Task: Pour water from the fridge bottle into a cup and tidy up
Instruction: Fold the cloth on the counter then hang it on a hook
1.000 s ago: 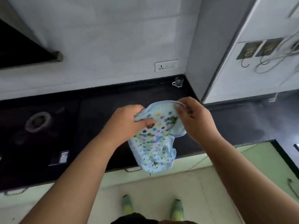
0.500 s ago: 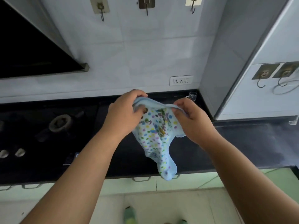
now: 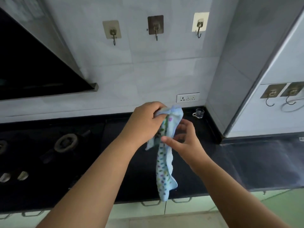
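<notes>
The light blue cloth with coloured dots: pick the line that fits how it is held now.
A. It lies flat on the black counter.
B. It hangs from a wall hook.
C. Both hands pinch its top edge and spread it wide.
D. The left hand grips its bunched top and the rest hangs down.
D: the left hand grips the bunched top of the light blue cloth with coloured dots, which hangs down in a narrow strip, while the right hand is open beside it.

Kitchen wall, hob and fittings behind the counter

Three adhesive metal wall hooks [image 3: 155, 27] line the pale tiled wall at top centre; two more square-backed hooks [image 3: 282, 92] sit on the white panel at right. A black slanted range hood [image 3: 32, 69] fills the upper left above a black gas hob [image 3: 65, 143] with what seem to be two silver knobs [image 3: 14, 176]. A white socket plate [image 3: 188, 97] sits just above the black stone countertop [image 3: 256, 162], and pale green cabinet doors [image 3: 189, 207] run along the bottom.
</notes>
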`<state>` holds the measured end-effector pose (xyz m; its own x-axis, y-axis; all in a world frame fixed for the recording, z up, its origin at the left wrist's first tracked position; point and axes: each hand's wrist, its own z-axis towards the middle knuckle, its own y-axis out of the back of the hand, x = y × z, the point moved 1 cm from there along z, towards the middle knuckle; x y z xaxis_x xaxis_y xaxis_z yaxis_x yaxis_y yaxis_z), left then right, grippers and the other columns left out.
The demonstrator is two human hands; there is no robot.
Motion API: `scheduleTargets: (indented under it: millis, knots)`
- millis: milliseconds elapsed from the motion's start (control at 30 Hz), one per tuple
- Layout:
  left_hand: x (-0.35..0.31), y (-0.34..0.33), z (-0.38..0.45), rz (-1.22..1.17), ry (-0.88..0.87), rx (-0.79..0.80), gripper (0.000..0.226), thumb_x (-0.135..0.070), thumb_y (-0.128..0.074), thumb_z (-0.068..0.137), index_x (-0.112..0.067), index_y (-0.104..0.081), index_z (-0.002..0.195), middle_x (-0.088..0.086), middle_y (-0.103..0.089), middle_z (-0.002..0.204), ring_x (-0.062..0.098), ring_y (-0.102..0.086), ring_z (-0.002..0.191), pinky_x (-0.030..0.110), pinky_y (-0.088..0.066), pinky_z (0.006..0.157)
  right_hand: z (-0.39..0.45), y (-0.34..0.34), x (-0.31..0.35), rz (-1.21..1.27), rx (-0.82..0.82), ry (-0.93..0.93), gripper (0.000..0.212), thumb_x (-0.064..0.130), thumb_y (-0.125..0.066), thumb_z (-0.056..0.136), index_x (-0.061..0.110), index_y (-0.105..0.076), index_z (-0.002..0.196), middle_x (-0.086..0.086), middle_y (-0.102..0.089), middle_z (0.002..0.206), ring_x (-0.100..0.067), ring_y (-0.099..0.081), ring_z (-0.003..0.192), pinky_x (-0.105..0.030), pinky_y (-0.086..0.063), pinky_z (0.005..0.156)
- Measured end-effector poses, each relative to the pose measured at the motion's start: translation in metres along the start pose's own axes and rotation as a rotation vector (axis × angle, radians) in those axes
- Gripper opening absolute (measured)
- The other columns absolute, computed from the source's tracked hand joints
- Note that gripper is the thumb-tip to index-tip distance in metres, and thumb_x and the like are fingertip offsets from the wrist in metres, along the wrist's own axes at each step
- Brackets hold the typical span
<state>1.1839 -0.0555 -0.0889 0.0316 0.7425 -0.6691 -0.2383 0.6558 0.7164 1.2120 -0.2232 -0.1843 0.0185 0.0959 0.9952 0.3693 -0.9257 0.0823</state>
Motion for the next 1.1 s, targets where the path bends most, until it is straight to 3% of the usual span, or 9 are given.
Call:
scheduleTargets:
  millis: [133, 200, 300, 467, 600, 667, 767, 1033, 1100]
  knots:
    - [-0.005, 0.019, 0.012, -0.075, -0.012, -0.136, 0.014, -0.027, -0.061, 0.101, -0.028, -0.073, 0.109, -0.016, -0.072, 0.096, 0.003, -0.067, 0.089, 0.025, -0.057, 0.077, 0.007, -0.001, -0.044, -0.742, 0.110, -0.123, 0.030, 0.050, -0.074, 0.088, 0.037, -0.064, 0.113, 0.012, -0.056, 0.117, -0.007, -0.066, 0.080, -0.025, -0.055, 0.068]
    - [-0.010, 0.025, 0.016, -0.035, -0.061, -0.162, 0.015, -0.026, -0.061, 0.100, -0.028, -0.073, 0.109, -0.014, -0.072, 0.095, 0.007, -0.068, 0.088, 0.035, -0.059, 0.079, 0.008, -0.009, -0.054, -0.615, 0.118, -0.200, 0.014, 0.038, -0.063, 0.099, 0.029, -0.067, 0.109, 0.009, -0.063, 0.113, -0.011, -0.073, 0.072, -0.030, -0.059, 0.065]
    - [-0.003, 0.031, 0.019, -0.044, -0.060, -0.230, 0.014, -0.024, -0.058, 0.101, -0.029, -0.069, 0.106, -0.012, -0.071, 0.094, 0.007, -0.068, 0.087, 0.037, -0.060, 0.076, 0.014, -0.017, -0.053, -0.115, 0.012, -0.375, 0.018, 0.023, -0.048, 0.107, 0.017, -0.065, 0.109, -0.005, -0.075, 0.105, -0.022, -0.080, 0.074, -0.045, -0.066, 0.076]
    - [0.044, 0.039, 0.018, -0.417, 0.245, -0.281, 0.016, -0.027, -0.053, 0.106, -0.033, -0.067, 0.099, -0.002, -0.073, 0.101, 0.014, -0.075, 0.090, 0.033, -0.066, 0.068, 0.034, -0.004, -0.049, 0.206, -0.253, -0.299, 0.017, 0.019, -0.047, 0.109, 0.011, -0.057, 0.099, -0.015, -0.071, 0.104, -0.028, -0.079, 0.082, -0.046, -0.064, 0.079]
    - [0.081, 0.044, 0.004, -0.375, 0.362, -0.366, 0.021, -0.030, -0.053, 0.107, -0.033, -0.066, 0.092, -0.004, -0.073, 0.095, 0.010, -0.071, 0.086, 0.030, -0.059, 0.061, 0.032, 0.010, -0.027, 0.190, -0.382, -0.099, 0.012, 0.021, -0.054, 0.107, 0.019, -0.064, 0.101, -0.014, -0.067, 0.095, -0.026, -0.075, 0.074, -0.040, -0.064, 0.071]
    - [0.098, 0.046, -0.008, -0.278, 0.382, -0.394, 0.024, -0.037, -0.054, 0.106, -0.033, -0.066, 0.085, -0.001, -0.072, 0.090, 0.014, -0.068, 0.080, 0.040, -0.057, 0.067, 0.023, 0.012, -0.012, 0.142, -0.423, -0.048, 0.011, 0.025, -0.059, 0.105, 0.027, -0.068, 0.100, -0.007, -0.065, 0.096, -0.025, -0.073, 0.063, -0.037, -0.062, 0.063]
    - [0.117, 0.048, -0.030, -0.230, 0.391, -0.373, 0.025, -0.042, -0.056, 0.106, -0.031, -0.069, 0.087, -0.006, -0.074, 0.090, 0.013, -0.071, 0.086, 0.040, -0.057, 0.075, 0.004, 0.015, 0.004, 0.076, -0.445, -0.008, 0.011, 0.028, -0.062, 0.103, 0.033, -0.071, 0.101, 0.000, -0.069, 0.088, -0.022, -0.069, 0.054, -0.037, -0.063, 0.060]
    - [0.178, 0.031, -0.029, -0.211, 0.590, -0.258, 0.029, -0.052, -0.056, 0.102, -0.029, -0.071, 0.093, 0.000, -0.076, 0.095, 0.022, -0.074, 0.089, 0.053, -0.063, 0.084, 0.033, 0.022, -0.006, -0.293, -0.355, 0.064, 0.005, 0.030, -0.068, 0.099, 0.027, -0.072, 0.102, -0.006, -0.074, 0.094, -0.012, -0.074, 0.068, -0.031, -0.064, 0.066]
    - [0.204, 0.015, -0.014, -0.203, 0.658, -0.237, 0.028, -0.050, -0.053, 0.102, -0.029, -0.070, 0.096, 0.002, -0.074, 0.098, 0.024, -0.073, 0.090, 0.054, -0.063, 0.086, 0.065, 0.020, -0.025, -0.432, -0.267, 0.046, 0.011, 0.034, -0.067, 0.099, 0.034, -0.070, 0.110, -0.001, -0.073, 0.110, -0.004, -0.072, 0.076, -0.025, -0.057, 0.067]
